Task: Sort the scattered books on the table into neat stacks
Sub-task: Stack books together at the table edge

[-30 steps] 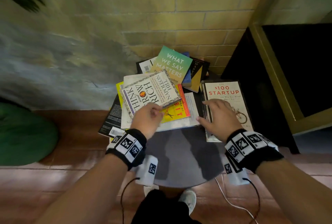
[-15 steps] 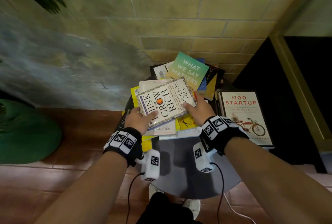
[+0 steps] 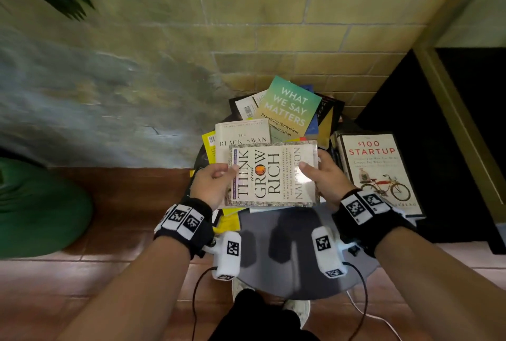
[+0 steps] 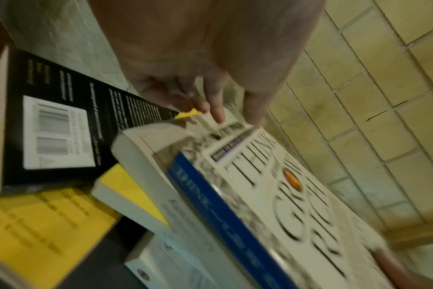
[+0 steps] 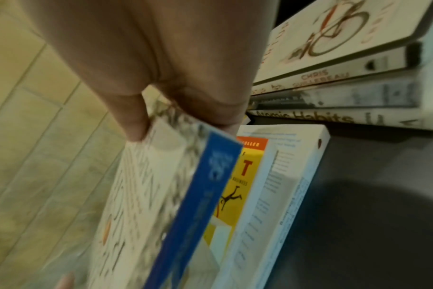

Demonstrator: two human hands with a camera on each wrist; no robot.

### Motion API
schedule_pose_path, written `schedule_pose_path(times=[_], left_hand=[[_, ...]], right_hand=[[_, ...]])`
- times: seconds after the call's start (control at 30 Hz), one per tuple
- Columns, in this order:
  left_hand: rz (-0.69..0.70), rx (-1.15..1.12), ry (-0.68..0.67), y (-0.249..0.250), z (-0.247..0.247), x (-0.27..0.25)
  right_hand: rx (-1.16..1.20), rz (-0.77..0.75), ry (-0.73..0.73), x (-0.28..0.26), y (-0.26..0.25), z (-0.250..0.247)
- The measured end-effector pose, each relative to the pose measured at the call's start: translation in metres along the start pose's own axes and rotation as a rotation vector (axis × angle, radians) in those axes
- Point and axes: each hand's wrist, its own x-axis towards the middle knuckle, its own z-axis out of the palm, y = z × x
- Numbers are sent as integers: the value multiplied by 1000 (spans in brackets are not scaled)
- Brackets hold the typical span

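"Think and Grow Rich" (image 3: 273, 175) had lifted off the pile w/ both grips pinching it: left hand (image 3: 212, 186), right hand (image 3: 327, 179) (beside "$100 Startup" (image 3: 377, 169)).

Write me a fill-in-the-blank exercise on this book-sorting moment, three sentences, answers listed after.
1. The book gripped by both the left hand and the right hand is titled Think and Grow ____.
2. The $100 Startup book shows a red ____ on its cover.
3. In the right wrist view, the lowest spine in the stack under it reads Atomic ____.

Missing words: Rich; bicycle; Habits
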Motion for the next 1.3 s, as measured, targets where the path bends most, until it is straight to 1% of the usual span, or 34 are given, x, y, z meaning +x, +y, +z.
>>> schedule_pose_path(times=[0.07, 0.1, 0.13, 0.2, 0.3, 0.37, 0.5, 0.57, 0.67, 0.7, 0.8, 0.9, 0.97, 1.03, 1.07, 1.17, 1.27, 1.3], left_hand=[[-26, 135, 151, -5, -9, 8], [-71, 226, 179, -9, -14, 11], [-131, 283, 161, -11, -17, 11], [-240, 283, 56, -15, -17, 9], [-304, 194, -88, -22, -7, 4], [-300, 216, -157, -24, -3, 1], [-210, 320, -185, -26, -8, 6], [-207, 292, -202, -24, -11, 5], [-215, 196, -189, -28, -9, -4], [-223, 160, -180, -31, -8, -6], [-252, 96, -145, -40, -3, -12], [-242, 78, -136, -43, 2, -18], [-242, 44, -145, -42, 4, -20], [-290, 6, -155, -42, 6, -21], [-295, 7, -165, -39, 7, -24], [-239, 85, -210, -33, 12, -34], [-206, 31, -227, -36, 15, -35], [-225, -13, -228, -36, 14, -35]], right_hand=[[70, 77, -8, -1, 9, -9], [110, 127, -22, -3, 13, -15], [116, 158, -33, -5, 18, -21], [33, 177, -59, -12, 29, -33], [-78, 196, -90, -24, 43, -38], [-107, 206, -99, -28, 55, -39], [-77, 233, -107, -40, 60, -37], [-70, 224, -91, -38, 66, -42], [44, 230, -46, -41, 69, -52], [115, 249, -16, -43, 67, -55], [320, 234, 19, -44, 56, -60], [397, 220, -26, -44, 41, -47], [386, 216, -47, -39, 36, -33], [353, 196, -48, -32, 34, -14], [300, 184, -39, -28, 36, -5], [28, 132, 13, -19, 43, 20], [-196, 72, 36, -11, 42, 31], [-294, 30, 33, -6, 43, 32]])
